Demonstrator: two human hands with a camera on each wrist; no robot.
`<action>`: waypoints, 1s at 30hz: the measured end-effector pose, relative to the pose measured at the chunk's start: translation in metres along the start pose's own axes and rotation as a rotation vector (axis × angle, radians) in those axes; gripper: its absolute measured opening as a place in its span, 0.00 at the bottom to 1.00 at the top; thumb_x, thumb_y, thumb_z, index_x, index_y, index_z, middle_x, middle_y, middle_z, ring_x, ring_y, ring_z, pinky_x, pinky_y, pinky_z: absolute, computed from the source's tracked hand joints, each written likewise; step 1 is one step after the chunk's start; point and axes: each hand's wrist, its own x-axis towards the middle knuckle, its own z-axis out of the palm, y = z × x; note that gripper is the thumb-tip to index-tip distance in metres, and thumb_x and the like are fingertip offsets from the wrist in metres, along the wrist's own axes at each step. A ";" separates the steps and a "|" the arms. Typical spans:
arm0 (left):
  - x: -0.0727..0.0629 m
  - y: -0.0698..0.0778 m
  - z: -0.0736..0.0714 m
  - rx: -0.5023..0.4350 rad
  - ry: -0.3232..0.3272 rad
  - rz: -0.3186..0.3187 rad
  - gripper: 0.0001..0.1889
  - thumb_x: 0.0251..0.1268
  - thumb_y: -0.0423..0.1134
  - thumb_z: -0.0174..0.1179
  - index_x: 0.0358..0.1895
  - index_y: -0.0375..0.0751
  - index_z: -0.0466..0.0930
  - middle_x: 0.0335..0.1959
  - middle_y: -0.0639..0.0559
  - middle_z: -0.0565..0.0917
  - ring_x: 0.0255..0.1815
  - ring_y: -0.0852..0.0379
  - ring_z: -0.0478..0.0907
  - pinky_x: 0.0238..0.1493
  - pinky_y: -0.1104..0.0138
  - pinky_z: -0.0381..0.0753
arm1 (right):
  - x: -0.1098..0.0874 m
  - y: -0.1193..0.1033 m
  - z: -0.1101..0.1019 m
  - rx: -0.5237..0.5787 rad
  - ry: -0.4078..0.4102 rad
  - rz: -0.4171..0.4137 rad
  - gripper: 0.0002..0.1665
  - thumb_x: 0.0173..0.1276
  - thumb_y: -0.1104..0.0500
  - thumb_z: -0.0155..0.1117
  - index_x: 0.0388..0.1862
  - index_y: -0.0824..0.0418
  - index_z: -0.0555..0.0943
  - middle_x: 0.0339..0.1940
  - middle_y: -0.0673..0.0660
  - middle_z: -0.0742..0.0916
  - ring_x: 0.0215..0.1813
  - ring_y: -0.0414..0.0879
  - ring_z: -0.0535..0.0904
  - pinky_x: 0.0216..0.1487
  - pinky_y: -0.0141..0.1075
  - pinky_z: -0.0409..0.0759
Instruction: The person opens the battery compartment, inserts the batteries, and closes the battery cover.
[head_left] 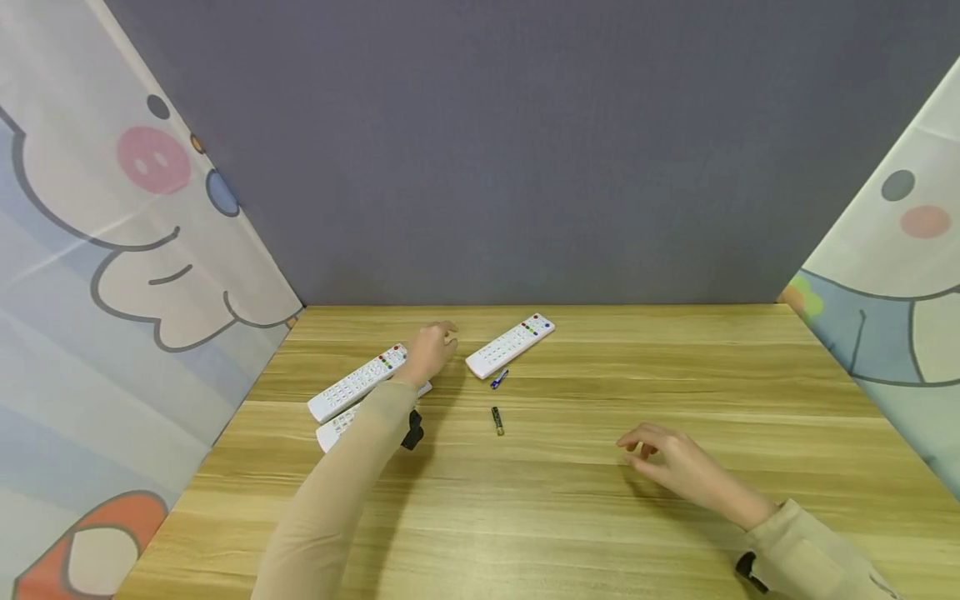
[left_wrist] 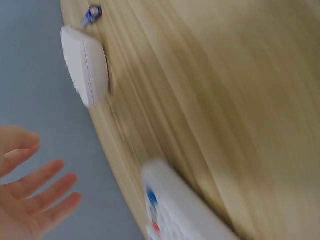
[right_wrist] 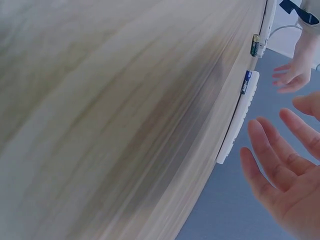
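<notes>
My left hand [head_left: 427,354] hovers over the table's left part with relaxed, parted fingers and holds nothing. Below and beside it lie two white remote controls, the upper remote [head_left: 358,385] and a lower remote [head_left: 335,428] partly hidden by my sleeve. A third white remote [head_left: 510,346] lies to the right of that hand, apart from it. Close to its near end is a small blue battery [head_left: 499,378], and nearer to me a dark battery with a gold-coloured end [head_left: 497,421]. On the right, my right hand [head_left: 675,467] is held above bare wood, fingers loosely bent with nothing in them.
The wooden table [head_left: 585,517] ends at a dark grey panel [head_left: 525,150] behind it. Curtains with cartoon prints hang on both sides, the left curtain [head_left: 82,317] and the right curtain [head_left: 892,333]. A black band [head_left: 412,431] is on my left wrist.
</notes>
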 end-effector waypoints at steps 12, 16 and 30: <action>0.010 0.031 0.030 -0.067 -0.087 0.011 0.16 0.60 0.34 0.54 0.51 0.34 0.72 0.48 0.39 0.75 0.34 0.51 0.78 0.36 0.65 0.79 | 0.001 -0.002 -0.002 0.015 -0.021 0.021 0.11 0.55 0.68 0.62 0.39 0.64 0.78 0.34 0.53 0.82 0.32 0.32 0.73 0.28 0.29 0.77; 0.011 0.037 0.038 -0.038 -0.088 0.050 0.17 0.60 0.36 0.55 0.51 0.33 0.72 0.49 0.38 0.75 0.35 0.49 0.78 0.37 0.64 0.80 | 0.002 -0.002 -0.003 0.018 -0.019 0.012 0.11 0.55 0.69 0.62 0.39 0.64 0.78 0.33 0.52 0.82 0.32 0.32 0.73 0.28 0.29 0.77; 0.019 0.048 0.058 0.027 -0.195 0.091 0.23 0.62 0.41 0.53 0.59 0.36 0.66 0.57 0.37 0.69 0.56 0.43 0.67 0.55 0.55 0.70 | 0.002 0.000 -0.003 0.030 -0.050 0.027 0.10 0.58 0.66 0.60 0.40 0.65 0.78 0.35 0.53 0.82 0.32 0.33 0.74 0.29 0.30 0.78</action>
